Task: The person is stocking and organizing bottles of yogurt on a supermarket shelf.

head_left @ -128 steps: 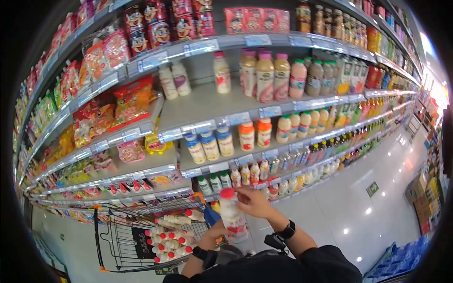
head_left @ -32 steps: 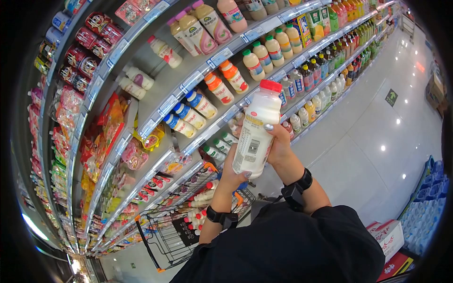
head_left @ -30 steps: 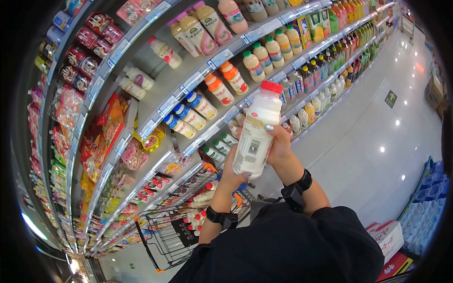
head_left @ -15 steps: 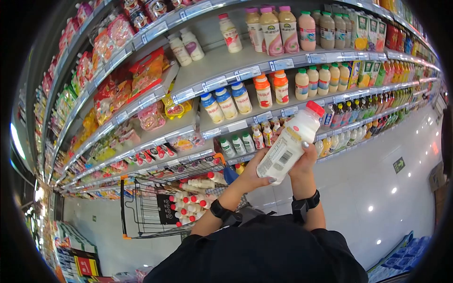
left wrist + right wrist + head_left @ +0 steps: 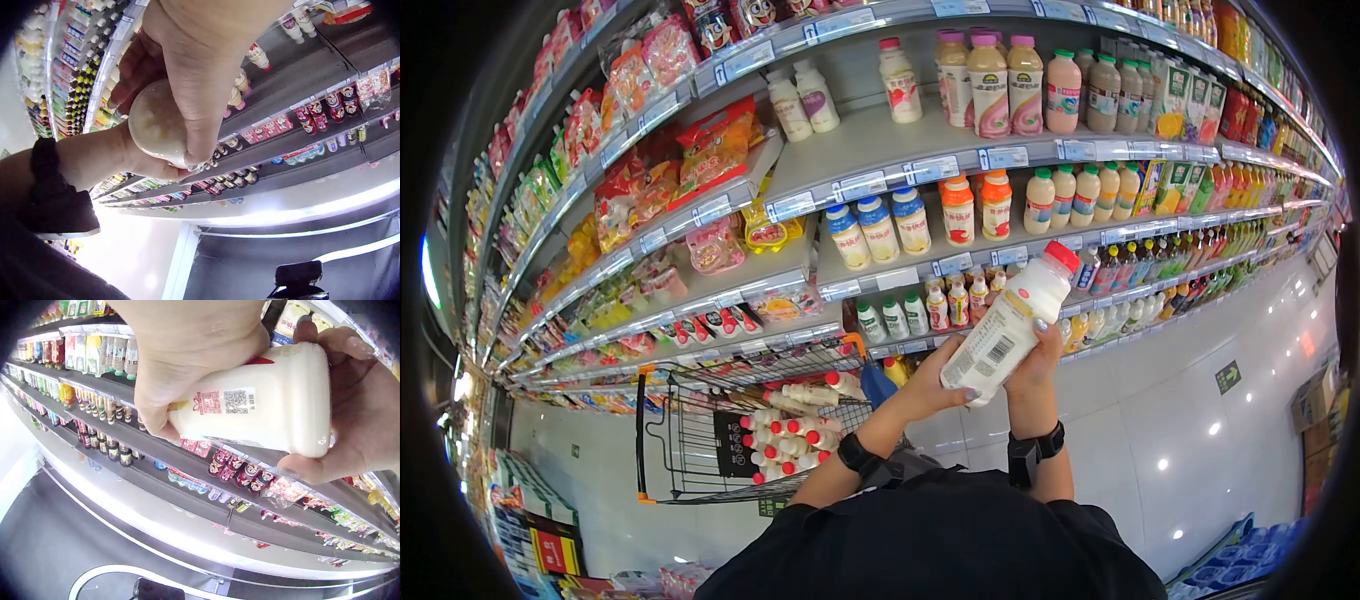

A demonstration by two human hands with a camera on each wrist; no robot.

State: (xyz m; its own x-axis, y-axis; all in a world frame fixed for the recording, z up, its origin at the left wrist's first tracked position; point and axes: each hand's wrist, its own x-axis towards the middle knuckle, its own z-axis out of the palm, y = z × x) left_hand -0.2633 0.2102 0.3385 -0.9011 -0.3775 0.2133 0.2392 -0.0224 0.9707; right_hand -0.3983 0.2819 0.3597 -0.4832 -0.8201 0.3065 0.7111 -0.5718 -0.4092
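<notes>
A large white plastic drink bottle [image 5: 1006, 335] with a red cap leans to the right in both hands, its barcode label facing the head camera. My left hand [image 5: 933, 388] grips the lower end, thumb across the near side. Higher up on the right side, my right hand [image 5: 1036, 362] holds the bottle with its thumb on the front. In the left wrist view the round base of the bottle [image 5: 156, 122] shows between the hands. A QR code is visible on the bottle [image 5: 269, 403] in the right wrist view, where the left hand [image 5: 369, 415] wraps the base end.
A shopping cart [image 5: 645, 430] at the left holds several red-capped bottles [image 5: 790, 440]. Ahead, long store shelves [image 5: 880, 175] carry bottled drinks and bagged snacks [image 5: 720, 145]. Tiled floor [image 5: 1140, 430] extends right, with stacked cartons [image 5: 1315, 410] and blue packs [image 5: 1240, 550] farther along.
Since the oldest frame the bottle has risen and turned from its fruit-printed side to its barcode side. The head view has swung, then levelled; lately both hands keep the same hold.
</notes>
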